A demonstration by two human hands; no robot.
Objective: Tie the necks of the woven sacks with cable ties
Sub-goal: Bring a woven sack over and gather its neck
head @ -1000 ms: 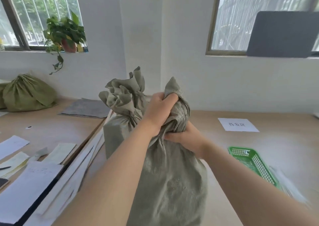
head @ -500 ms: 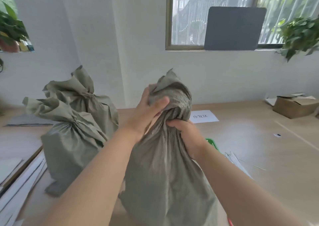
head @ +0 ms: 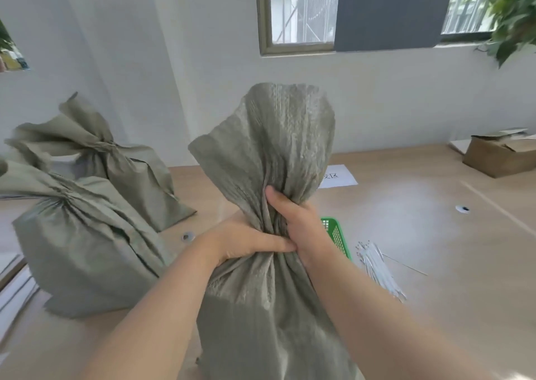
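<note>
The table (head: 435,249) carries three woven sacks (head: 275,307), cable ties (head: 380,269), a basket (head: 336,234), paper (head: 339,176), a box (head: 499,156).

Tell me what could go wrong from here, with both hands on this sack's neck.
1. Both the left hand and right hand grip the neck; reaching for the cable ties means freeing one, and the gather may spring open.
2. Held by one hand, the upright sack could tip onto the green basket.
</note>
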